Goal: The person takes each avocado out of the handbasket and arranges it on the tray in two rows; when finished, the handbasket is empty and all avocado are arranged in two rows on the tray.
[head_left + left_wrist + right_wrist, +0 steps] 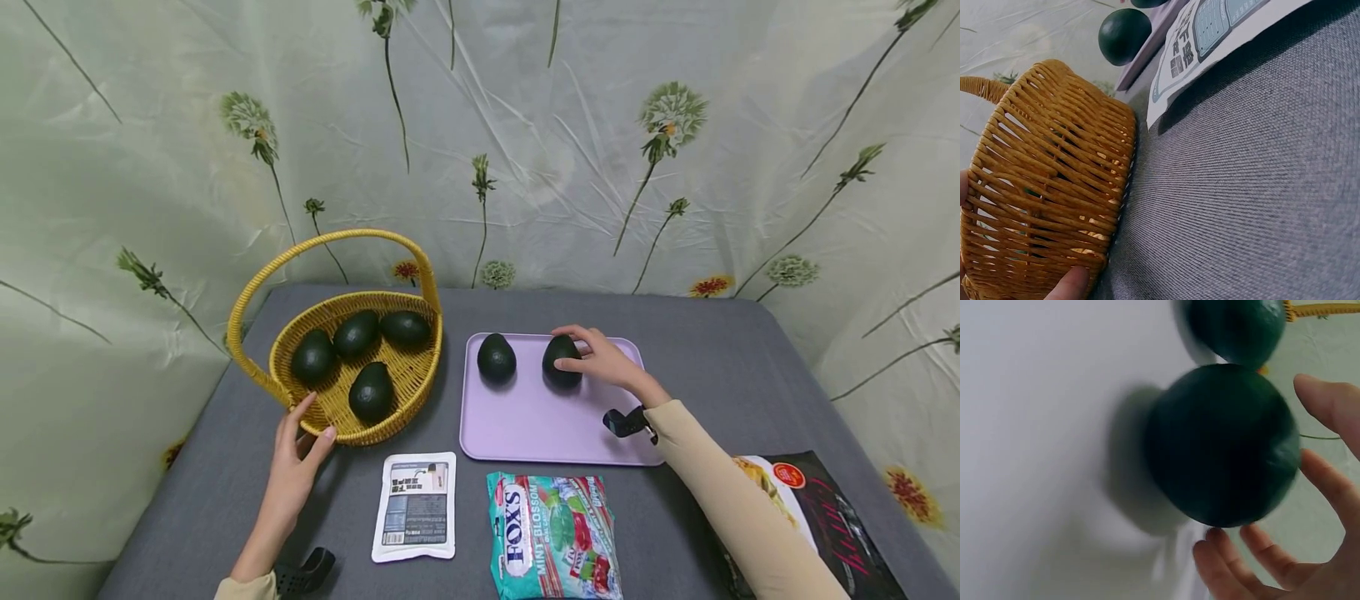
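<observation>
A yellow woven basket [408, 408] with a tall handle stands at the left of the table, several dark green avocados [372, 392] inside. My left hand [292, 467] holds its near-left rim; in the left wrist view the thumb [1071, 284] lies against the weave. On a light purple tray [517, 429] lie two avocados, one at left [497, 359] and one at right [561, 363]. Around the right one, my right hand [603, 360] spreads its fingers. In the right wrist view a narrow gap shows between the thumb [1329, 406] and this avocado [1222, 447].
In front of the basket lies a white packet [415, 507]. A teal candy bag [555, 537] is below the tray. At the right, a black package [832, 508] lies partly behind my right sleeve [738, 492]. A flower-printed curtain [525, 150] hangs behind the grey table.
</observation>
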`<state>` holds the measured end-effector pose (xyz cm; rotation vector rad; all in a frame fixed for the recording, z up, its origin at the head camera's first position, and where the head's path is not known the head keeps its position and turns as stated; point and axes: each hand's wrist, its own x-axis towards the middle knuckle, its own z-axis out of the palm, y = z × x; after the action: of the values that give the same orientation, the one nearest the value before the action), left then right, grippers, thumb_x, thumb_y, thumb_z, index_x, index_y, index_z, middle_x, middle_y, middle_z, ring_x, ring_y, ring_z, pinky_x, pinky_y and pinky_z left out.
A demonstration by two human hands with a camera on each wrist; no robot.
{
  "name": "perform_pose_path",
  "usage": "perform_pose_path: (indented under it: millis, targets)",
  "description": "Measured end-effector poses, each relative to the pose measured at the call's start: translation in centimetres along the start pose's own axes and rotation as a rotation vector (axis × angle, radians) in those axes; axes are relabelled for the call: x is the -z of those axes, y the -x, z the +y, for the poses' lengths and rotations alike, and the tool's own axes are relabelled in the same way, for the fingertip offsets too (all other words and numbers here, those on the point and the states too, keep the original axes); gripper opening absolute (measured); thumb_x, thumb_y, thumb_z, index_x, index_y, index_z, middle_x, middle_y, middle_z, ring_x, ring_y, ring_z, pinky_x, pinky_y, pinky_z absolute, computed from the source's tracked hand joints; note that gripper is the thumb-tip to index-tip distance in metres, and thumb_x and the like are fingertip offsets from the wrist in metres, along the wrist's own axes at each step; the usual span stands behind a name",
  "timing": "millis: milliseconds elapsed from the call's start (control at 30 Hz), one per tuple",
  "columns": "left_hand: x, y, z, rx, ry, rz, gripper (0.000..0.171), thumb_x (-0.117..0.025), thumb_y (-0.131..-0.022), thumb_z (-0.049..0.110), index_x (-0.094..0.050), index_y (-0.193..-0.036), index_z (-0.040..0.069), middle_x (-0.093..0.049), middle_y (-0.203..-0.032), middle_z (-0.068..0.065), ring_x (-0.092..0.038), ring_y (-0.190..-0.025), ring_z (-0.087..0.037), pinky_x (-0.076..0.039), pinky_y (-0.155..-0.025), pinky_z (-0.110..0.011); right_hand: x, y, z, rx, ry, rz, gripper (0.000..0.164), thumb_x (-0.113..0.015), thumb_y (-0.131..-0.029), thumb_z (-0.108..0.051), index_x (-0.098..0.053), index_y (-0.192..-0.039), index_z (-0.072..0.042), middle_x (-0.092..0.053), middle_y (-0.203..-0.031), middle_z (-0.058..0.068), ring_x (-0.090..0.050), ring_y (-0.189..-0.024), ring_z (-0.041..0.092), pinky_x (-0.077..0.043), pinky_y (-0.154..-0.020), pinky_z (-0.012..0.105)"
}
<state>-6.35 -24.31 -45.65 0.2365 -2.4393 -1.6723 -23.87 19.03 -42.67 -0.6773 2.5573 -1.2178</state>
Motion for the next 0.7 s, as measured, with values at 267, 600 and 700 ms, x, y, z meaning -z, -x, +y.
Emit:
perform_pose_path:
  millis: [267, 600, 700]
  targets:
    - [0.2, 0.0, 0.1, -0.008, 0.007, -0.009, 0.063, -0.055, -0.098, 0.017, -0.023, -0.151, 0.009, -0.014, -0.150, -0.021, -0.025, -0.130, -0.044, -0.022, -0.102, -0.064, 0.8, -1.3, -2.0, 0.010, -0.081, 0.051, 0.050, -0.065, -0.092, -0.019, -0.047, -0.137, -0.005, -0.038, -0.137, 0.024, -0.044, -0.120, 0.045, -0.036, -0.101, 0.053]
    - [0.2, 0.0, -0.2, -0.030, 0.010, -0.002, 0.061, -0.055, -0.098, 0.015, -0.025, -0.150, 0.007, -0.014, -0.149, -0.023, -0.025, -0.130, -0.044, -0.023, -0.102, -0.063, -3.7, -5.5, -8.2, 0.196, -0.181, -0.061, 0.047, -0.066, -0.092, -0.015, -0.050, -0.136, -0.006, -0.044, -0.135, 0.018, -0.051, -0.115, 0.040, -0.043, -0.097, 0.044]
    - [0.1, 0.1, -0.3, -0.033, 0.012, 0.002, 0.061, -0.055, -0.097, 0.015, -0.026, -0.150, 0.006, -0.014, -0.150, -0.023, -0.026, -0.129, -0.045, -0.023, -0.101, -0.063, -6.3, -7.0, -10.5, 0.264, -0.164, -0.118, 0.045, -0.064, -0.093, -0.014, -0.051, -0.135, -0.007, -0.045, -0.132, 0.017, -0.054, -0.113, 0.037, -0.046, -0.093, 0.036]
